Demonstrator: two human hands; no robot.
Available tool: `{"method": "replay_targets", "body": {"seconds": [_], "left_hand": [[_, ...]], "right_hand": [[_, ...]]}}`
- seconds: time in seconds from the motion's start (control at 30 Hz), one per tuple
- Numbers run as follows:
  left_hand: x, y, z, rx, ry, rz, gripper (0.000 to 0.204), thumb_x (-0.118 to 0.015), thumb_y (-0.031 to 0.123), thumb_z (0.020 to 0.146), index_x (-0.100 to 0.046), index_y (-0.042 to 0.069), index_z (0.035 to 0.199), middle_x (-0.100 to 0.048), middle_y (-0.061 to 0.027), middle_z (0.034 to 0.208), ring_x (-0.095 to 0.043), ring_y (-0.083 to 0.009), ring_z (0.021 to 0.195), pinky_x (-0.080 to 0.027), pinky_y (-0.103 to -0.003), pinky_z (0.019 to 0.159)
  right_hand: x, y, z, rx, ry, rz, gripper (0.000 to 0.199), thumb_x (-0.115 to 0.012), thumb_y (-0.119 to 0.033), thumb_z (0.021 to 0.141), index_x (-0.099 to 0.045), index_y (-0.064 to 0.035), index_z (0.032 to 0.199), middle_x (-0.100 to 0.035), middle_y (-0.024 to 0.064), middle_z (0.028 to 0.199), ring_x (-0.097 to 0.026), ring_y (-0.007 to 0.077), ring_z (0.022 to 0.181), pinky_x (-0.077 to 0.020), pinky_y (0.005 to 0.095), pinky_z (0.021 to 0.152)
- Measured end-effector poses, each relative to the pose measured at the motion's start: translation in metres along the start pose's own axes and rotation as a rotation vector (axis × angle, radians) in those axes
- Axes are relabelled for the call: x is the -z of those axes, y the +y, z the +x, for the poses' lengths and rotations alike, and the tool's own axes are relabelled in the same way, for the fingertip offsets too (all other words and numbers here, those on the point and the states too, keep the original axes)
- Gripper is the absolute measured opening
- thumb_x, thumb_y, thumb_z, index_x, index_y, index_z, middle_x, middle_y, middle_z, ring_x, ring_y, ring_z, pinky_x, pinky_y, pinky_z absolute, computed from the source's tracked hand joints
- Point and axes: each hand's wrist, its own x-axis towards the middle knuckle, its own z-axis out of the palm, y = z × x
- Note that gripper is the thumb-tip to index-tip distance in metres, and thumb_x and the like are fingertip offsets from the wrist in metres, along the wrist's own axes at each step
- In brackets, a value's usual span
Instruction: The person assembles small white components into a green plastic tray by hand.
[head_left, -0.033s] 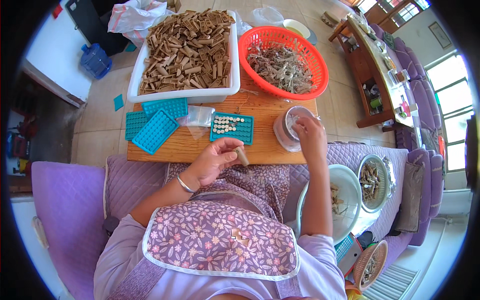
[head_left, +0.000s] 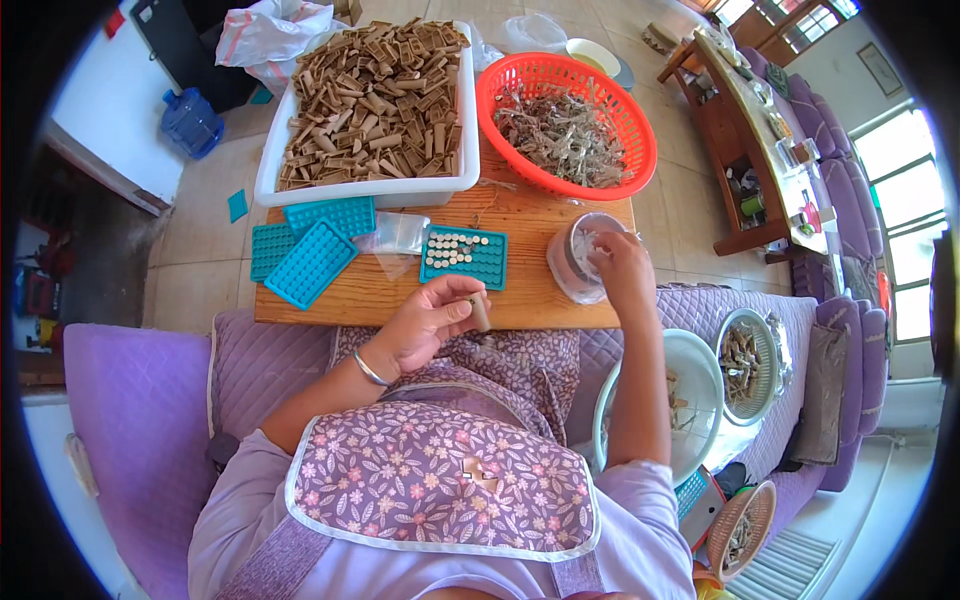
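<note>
My left hand is closed around a small brown tube-like piece, pinched between thumb and fingers just above my lap. Over at the table's right side, my right hand dips its bent fingers into a round clear tub with whitish bits inside. The fingertips are partly hidden there, so what they pinch does not show. Between the hands lies a teal pitted tray, with small round cream-coloured pieces in several of its pits.
A white bin heaped with brown pieces stands at the back left of the wooden table. Beside it is a red basket of clear wrapped bits. Teal trays and plastic bags lie left. A pale basin sits right.
My right hand has shifted slightly at the tub. In my left hand the brown piece has turned a little and stands more upright.
</note>
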Motion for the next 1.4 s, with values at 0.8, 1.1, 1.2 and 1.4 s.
{"method": "replay_targets", "body": {"seconds": [0.8,1.1,1.2,1.4], "left_hand": [[0.002,-0.007,-0.004,-0.033,0.054,-0.223,0.022,-0.055,0.012,0.095,-0.055,0.006,0.117,-0.060,-0.0113,0.115,-0.060,-0.0234,0.107,-0.049,-0.037,0.096],[0.000,-0.006,-0.022,-0.069,0.073,-0.197,0.023,-0.055,0.014,0.095,-0.054,0.005,0.117,-0.060,-0.0097,0.113,-0.060,-0.0234,0.108,-0.051,-0.037,0.095],[0.003,-0.008,-0.025,-0.078,0.044,-0.231,0.023,-0.055,0.013,0.095,-0.054,0.006,0.117,-0.060,-0.0088,0.112,-0.061,-0.0208,0.106,-0.052,-0.035,0.093],[0.002,0.000,-0.028,-0.078,0.078,-0.138,0.022,-0.056,0.012,0.095,-0.054,0.008,0.117,-0.060,-0.0067,0.111,-0.061,-0.0174,0.103,-0.051,-0.034,0.092]], "right_hand": [[-0.046,-0.079,-0.053,0.129,0.313,0.231,0.003,-0.062,-0.001,0.081,-0.061,-0.0007,0.084,-0.064,0.0147,0.090,-0.062,0.0301,0.082,-0.0490,0.0383,0.072],[-0.068,-0.113,-0.076,0.205,0.071,0.642,0.007,-0.063,0.004,0.080,-0.059,0.0015,0.085,-0.064,0.0136,0.093,-0.063,0.0245,0.086,-0.0518,0.0313,0.072],[-0.067,-0.122,-0.078,0.089,0.016,0.823,0.009,-0.064,0.006,0.079,-0.059,0.0020,0.085,-0.064,0.0133,0.095,-0.063,0.0210,0.086,-0.0542,0.0292,0.072],[-0.065,-0.124,-0.075,0.182,0.007,0.713,0.010,-0.064,0.007,0.077,-0.059,0.0013,0.083,-0.065,0.0133,0.092,-0.064,0.0229,0.085,-0.0530,0.0306,0.073]]}}
